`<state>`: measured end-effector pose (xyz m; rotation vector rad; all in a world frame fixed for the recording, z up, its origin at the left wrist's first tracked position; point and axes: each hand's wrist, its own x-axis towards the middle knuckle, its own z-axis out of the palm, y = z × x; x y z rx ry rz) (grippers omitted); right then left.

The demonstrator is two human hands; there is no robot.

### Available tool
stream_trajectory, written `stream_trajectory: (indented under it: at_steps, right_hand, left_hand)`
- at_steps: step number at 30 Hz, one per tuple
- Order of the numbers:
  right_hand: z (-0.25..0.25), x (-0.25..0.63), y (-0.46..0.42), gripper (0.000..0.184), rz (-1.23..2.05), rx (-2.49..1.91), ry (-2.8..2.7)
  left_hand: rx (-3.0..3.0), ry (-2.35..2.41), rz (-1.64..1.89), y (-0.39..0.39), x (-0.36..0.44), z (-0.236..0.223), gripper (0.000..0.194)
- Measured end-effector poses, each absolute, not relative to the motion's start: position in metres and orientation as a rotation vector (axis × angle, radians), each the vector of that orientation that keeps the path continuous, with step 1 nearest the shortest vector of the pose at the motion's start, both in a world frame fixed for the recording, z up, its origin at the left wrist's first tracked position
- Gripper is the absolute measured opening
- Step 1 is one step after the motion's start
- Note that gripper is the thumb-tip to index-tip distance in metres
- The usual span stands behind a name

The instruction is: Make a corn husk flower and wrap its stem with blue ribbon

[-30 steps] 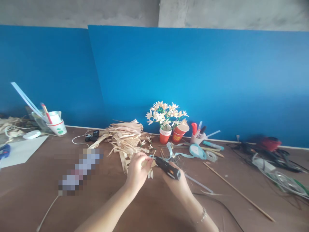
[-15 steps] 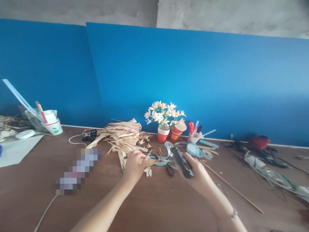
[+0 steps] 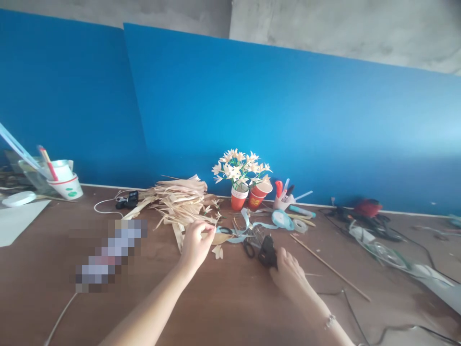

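My left hand point(image 3: 197, 245) is closed in a pinch in front of the dried husk pile, on a thin pale sliver point(image 3: 217, 221) that resembles a piece of husk. Most of that piece is hidden by the fingers. My right hand point(image 3: 290, 270) is low over the table, its fingers against a black hot glue gun point(image 3: 267, 252); part of its body is covered by the hand. Pale husk petals point(image 3: 217, 251) lie just right of my left hand. Between the hands are scissors point(image 3: 248, 248) and light-blue ribbon point(image 3: 264, 224).
Dried husks point(image 3: 180, 199) are heaped behind my left hand. Paper cups point(image 3: 239, 198) hold pale handmade flowers point(image 3: 234, 166). A ribbon roll point(image 3: 282, 219), a tape roll point(image 3: 300, 226) and a thin stick point(image 3: 331, 267) lie rightward. A black cord point(image 3: 351, 310) crosses the front right.
My right hand and the glue gun have come down toward the table, and the gun has turned. My left hand has shifted slightly left. The view has swung a little right.
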<state>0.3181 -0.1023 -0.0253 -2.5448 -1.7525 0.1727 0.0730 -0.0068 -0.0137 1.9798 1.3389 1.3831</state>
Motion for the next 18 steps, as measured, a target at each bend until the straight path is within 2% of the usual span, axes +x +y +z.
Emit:
stream_trajectory:
  at_steps: [8,11,15,18]
  right_hand:
    - [0.001,0.310,-0.110,0.029,-0.017,-2.637,-1.712]
    - [0.015,0.291,-0.103,0.021,-0.103,-2.454,-1.773]
    - [0.014,0.251,-0.073,0.018,0.306,-1.975,-1.989]
    - [-0.001,0.227,-0.053,0.012,0.424,-1.902,-1.987]
  left_hand:
    - [1.965,1.333,1.375,-0.004,0.074,-0.017,0.016]
    - [1.942,1.320,1.375,-0.004,0.074,-0.017,0.017]
    - [1.908,1.304,1.369,-0.005,0.075,-0.017,0.017]
    - [1.881,1.292,1.330,-0.006,0.075,-0.015,0.018]
